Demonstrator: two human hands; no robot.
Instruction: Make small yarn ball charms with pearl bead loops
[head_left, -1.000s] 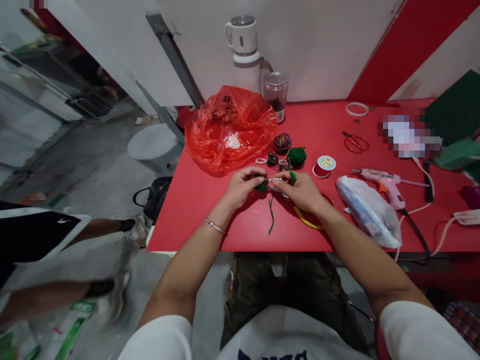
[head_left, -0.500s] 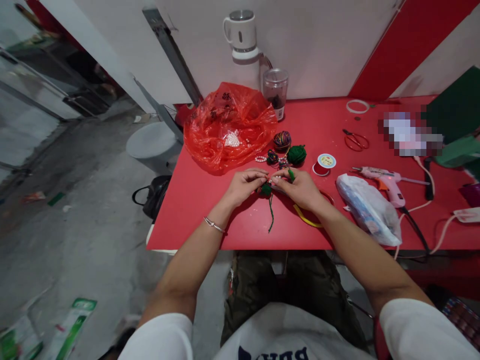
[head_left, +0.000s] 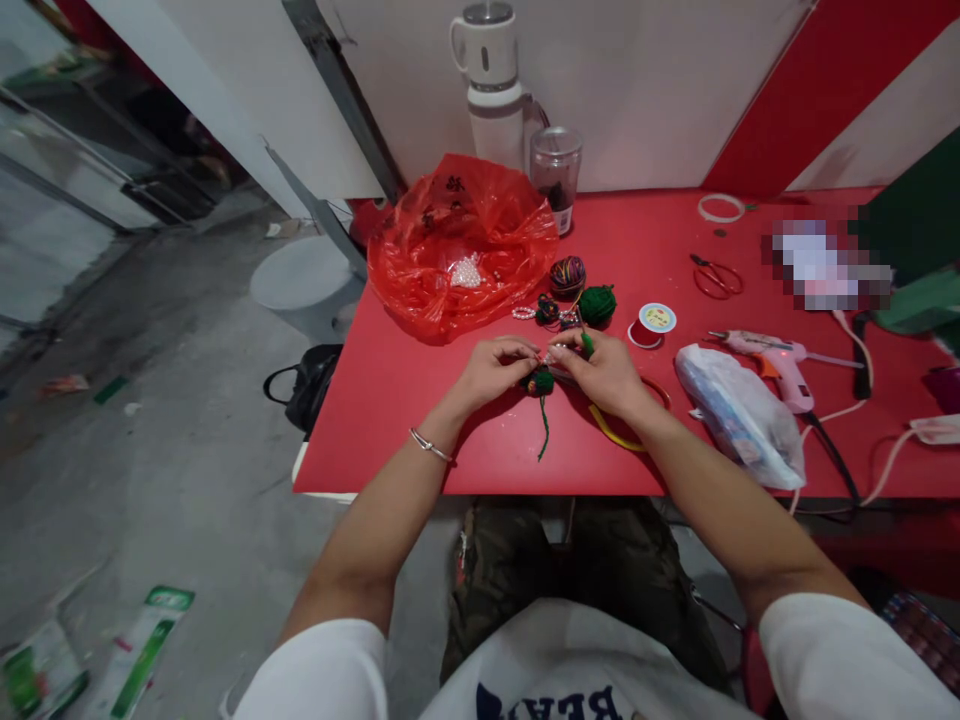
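Note:
My left hand is closed, its thumb and fingertips pinching at a small green yarn piece with a loose tail hanging toward me. Opposite it, my right hand is closed around a thin tool with a green grip, seemingly a crochet hook. The fingertips of both hands nearly meet above the yarn piece; small pale beads seem to be between them, too small to make out. Under my right wrist lies a yellow and red loop, partly hidden. Just beyond are a green yarn ball and a multicoloured yarn ball.
A red plastic bag holding white beads spreads at the back left of the red table. To the right are a thread spool, red-handled snips, a pink glue gun with cable, and a white plastic bag.
The view has shifted slightly. Both hands stay close together over the green yarn piece, with more of the piece showing below the fingers now.

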